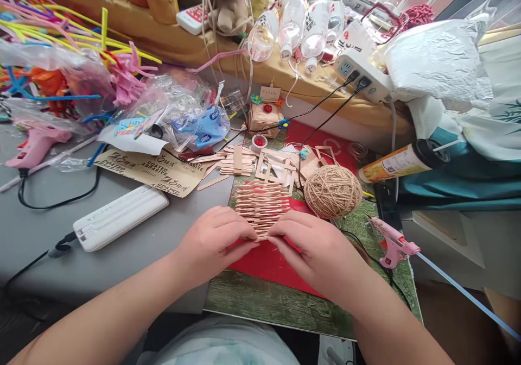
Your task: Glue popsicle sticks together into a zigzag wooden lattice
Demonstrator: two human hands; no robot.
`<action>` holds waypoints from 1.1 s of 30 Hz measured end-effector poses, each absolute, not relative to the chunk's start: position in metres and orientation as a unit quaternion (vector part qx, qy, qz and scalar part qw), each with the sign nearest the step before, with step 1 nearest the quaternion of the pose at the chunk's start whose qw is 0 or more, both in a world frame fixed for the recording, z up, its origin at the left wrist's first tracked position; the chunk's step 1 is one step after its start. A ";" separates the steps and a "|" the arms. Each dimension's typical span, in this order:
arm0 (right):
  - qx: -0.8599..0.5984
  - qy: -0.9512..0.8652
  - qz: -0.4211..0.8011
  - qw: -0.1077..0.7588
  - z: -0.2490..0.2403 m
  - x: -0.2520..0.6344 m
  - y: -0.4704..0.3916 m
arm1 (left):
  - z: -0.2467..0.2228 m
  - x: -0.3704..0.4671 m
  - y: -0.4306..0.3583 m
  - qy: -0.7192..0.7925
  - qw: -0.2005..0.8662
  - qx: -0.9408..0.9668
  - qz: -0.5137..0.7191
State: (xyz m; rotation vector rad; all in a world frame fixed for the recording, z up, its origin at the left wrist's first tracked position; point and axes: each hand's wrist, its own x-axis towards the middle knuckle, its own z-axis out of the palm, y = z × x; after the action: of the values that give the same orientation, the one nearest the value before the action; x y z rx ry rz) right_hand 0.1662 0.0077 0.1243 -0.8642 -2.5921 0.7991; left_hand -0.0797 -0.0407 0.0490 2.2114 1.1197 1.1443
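Observation:
A lattice-like stack of thin wooden sticks [262,205] stands over a red sheet [260,264] in the middle. My left hand [217,240] pinches its near edge from the left, thumb and fingertips together. From the right, my right hand [307,240] pinches the same edge, its fingertips close to the left ones. Just beyond the stack lie loose flat sticks [237,161] and small square wooden frames [277,168]. A ball of brown twine [332,191] sits right of the stack.
Pink glue guns lie at the right [393,243] and far left [38,145]. A white power strip [120,218] and sandpaper [152,172] are at the left. Black cables cross behind the twine. A tilted canister [401,161] is at the right.

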 end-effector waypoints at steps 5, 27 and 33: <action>-0.333 -0.875 0.304 0.176 0.120 0.190 0.009 | 0.047 -0.081 -0.043 0.406 0.219 0.783 0.418; -0.357 -0.787 0.397 0.309 0.052 0.219 0.015 | 0.038 -0.090 -0.043 0.395 0.258 0.767 0.435; -0.362 -0.768 0.406 0.339 0.045 0.219 0.017 | 0.036 -0.091 -0.040 0.388 0.271 0.762 0.442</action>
State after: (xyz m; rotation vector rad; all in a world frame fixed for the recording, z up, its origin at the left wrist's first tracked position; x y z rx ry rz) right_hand 0.2189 0.0172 0.0446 -0.9430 -1.9999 1.0576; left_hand -0.0907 -0.0402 0.0358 2.0528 1.0438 1.1912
